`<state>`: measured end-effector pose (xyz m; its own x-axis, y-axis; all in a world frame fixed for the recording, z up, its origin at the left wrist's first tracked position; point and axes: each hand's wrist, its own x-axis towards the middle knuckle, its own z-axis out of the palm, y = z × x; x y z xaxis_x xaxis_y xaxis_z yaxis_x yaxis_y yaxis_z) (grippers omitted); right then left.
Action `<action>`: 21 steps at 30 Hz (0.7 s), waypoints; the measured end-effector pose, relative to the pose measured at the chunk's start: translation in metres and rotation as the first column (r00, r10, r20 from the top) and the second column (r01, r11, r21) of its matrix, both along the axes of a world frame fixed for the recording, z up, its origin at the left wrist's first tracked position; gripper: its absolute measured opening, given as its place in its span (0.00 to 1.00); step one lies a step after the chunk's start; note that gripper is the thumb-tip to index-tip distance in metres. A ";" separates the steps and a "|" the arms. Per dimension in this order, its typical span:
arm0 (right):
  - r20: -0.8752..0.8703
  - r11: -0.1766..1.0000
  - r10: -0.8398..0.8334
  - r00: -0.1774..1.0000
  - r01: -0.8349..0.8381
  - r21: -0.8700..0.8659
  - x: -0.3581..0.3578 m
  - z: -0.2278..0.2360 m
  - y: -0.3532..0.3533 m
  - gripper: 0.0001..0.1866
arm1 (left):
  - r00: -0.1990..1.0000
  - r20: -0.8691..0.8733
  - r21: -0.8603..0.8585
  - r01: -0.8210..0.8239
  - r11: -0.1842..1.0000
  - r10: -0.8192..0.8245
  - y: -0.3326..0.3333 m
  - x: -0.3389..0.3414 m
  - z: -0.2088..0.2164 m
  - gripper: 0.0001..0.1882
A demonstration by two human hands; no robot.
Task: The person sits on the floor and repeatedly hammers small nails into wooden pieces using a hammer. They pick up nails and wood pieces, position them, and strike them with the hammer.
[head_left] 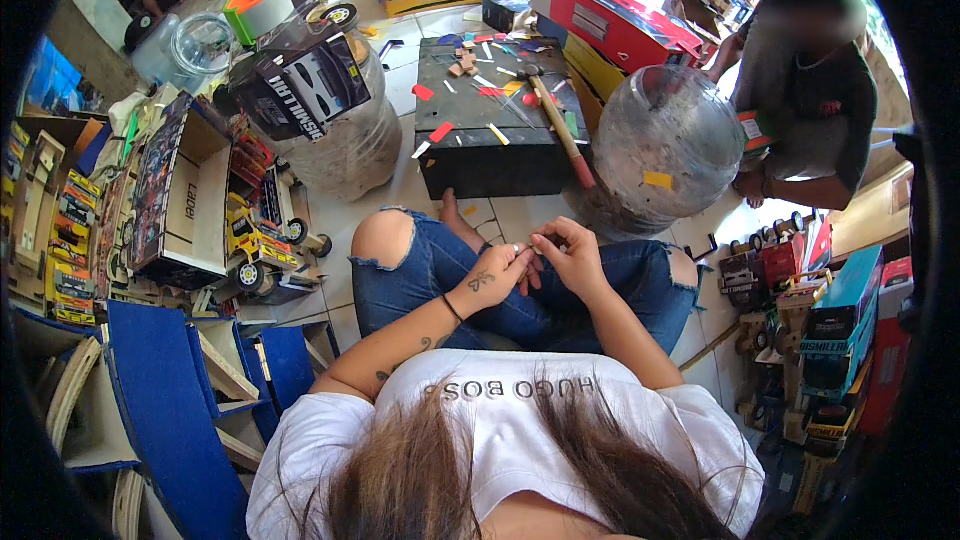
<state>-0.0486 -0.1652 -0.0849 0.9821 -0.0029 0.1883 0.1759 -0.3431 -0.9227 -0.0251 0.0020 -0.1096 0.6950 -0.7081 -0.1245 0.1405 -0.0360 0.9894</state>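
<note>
Above my crossed legs, my left hand (502, 270) and my right hand (568, 252) meet with fingertips together. Both are closed in a pinch around something small and pale, too small to name. Just beyond them stands a black box (490, 160) used as a low table. On its top lie a hammer (556, 125) with a wooden, red-ended handle, a few small wooden blocks (464, 64), and scattered red, white and yellow strips. The hammer's handle sticks out over the box's near right edge.
Large clear plastic containers (672, 140) flank the box; a dark printed toy-truck body (310, 80) rests on the left one. Toy trucks (262, 240) crowd the left, with blue-painted wooden parts (170, 390) nearer. More trucks (838, 325) stand right. Another person (815, 90) sits at far right.
</note>
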 end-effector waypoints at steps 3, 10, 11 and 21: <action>-0.134 0.999 -0.019 0.991 0.025 0.043 0.000 0.000 -0.003 0.05 | 0.999 -0.001 0.051 -0.037 0.998 0.037 -0.005 -0.005 0.004 0.14; -0.075 0.995 -0.065 0.995 0.070 0.073 0.036 0.021 -0.009 0.06 | 0.995 0.077 0.037 0.053 0.998 -0.056 0.011 0.041 0.027 0.11; 0.027 0.998 -0.049 0.998 0.048 0.028 0.044 0.026 -0.007 0.06 | 0.995 0.093 0.034 0.043 0.998 -0.046 0.012 0.050 0.030 0.10; 0.137 0.976 0.068 0.988 -0.038 -0.213 0.103 0.053 0.006 0.09 | 0.966 0.123 0.067 -0.238 0.969 0.229 0.008 0.098 0.036 0.11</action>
